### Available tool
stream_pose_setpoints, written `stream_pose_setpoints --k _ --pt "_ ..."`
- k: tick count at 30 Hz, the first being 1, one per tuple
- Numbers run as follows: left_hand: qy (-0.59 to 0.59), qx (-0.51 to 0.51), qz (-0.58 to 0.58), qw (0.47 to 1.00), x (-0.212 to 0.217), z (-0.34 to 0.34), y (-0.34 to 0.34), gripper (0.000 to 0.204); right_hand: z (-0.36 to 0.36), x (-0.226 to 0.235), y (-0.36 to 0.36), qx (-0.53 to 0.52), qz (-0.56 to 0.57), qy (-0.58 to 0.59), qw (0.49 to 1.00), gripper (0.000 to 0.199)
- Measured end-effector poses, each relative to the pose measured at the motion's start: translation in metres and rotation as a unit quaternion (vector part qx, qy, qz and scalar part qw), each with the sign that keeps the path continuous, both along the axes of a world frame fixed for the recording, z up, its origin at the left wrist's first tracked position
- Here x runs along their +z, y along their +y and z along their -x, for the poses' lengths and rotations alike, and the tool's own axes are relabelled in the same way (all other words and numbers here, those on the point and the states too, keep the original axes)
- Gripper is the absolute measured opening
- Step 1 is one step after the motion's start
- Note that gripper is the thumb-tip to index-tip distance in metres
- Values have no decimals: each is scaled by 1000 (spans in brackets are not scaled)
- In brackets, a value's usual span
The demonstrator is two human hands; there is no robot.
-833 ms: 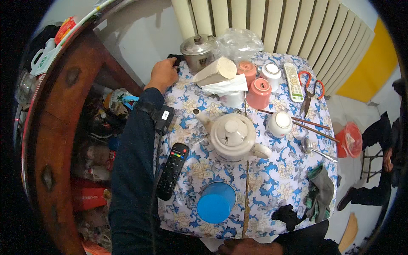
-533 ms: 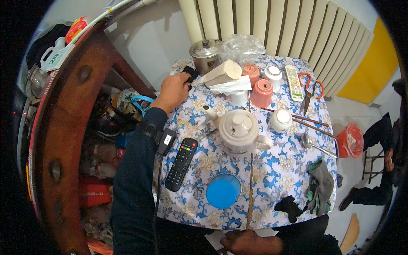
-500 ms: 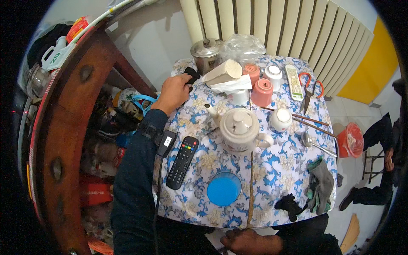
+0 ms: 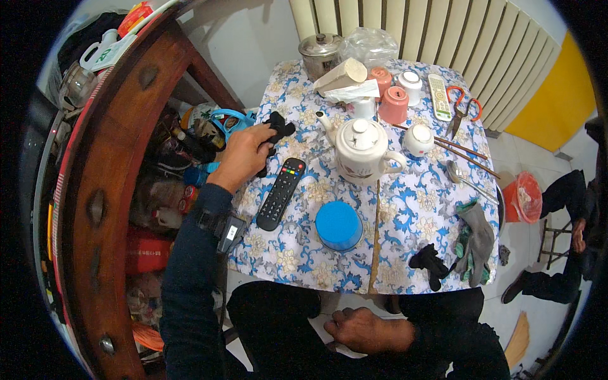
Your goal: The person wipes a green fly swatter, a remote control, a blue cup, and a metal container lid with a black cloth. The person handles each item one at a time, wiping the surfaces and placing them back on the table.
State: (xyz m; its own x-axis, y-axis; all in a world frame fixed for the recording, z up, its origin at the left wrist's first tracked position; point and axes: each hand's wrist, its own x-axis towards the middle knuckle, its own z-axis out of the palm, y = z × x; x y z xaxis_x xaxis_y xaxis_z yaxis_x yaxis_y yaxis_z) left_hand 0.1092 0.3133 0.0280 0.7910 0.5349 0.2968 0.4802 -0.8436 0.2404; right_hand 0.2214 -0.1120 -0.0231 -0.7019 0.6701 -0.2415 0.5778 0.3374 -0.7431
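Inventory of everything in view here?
cloths: 2, black, left, near right
teapot: 1, white, centre
tumbler: 1, blue, near teapot
remotes: 2, black left, white right
scissors: 1, red handles, right
chopsticks: 2, brown, right
spoon: 1, silver, right
cups: 4 or more, pink, white, back
roll: 1, beige, back
pot: 1, silver, back
bag: 1, clear, back
gloves: count unclear, grey, near right
table: 1, floral, middle
cabinet: 1, brown, left
radiator: 1, cream, behind
bin: 1, red, right
person: 1, dark, right
left hand: 1, bare, on cloth
right hand: 1, bare, bottom centre
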Motion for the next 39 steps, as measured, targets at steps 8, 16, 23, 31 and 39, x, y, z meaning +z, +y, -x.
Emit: stream_pose_setpoints --k 8,16,23,31,39 --pt "-12 -2 7 1000 1 17 -24 33 -5 7 -12 9 -35 11 999 43" --pt "-6 13 -14 1000 1 -31 -12 36 -5 16 -18 47 6 -43 998 47" --pt "-10 7 3 1000 3 8 -55 34 -5 12 -23 -13 -65 28 997 37" --pt "-17 35 17 999 2 47 -111 38 6 -3 -34 -9 -82 -9 997 33" --pt "-13 85 -28 996 1 47 -142 37 12 -15 -35 5 -84 -71 994 35"
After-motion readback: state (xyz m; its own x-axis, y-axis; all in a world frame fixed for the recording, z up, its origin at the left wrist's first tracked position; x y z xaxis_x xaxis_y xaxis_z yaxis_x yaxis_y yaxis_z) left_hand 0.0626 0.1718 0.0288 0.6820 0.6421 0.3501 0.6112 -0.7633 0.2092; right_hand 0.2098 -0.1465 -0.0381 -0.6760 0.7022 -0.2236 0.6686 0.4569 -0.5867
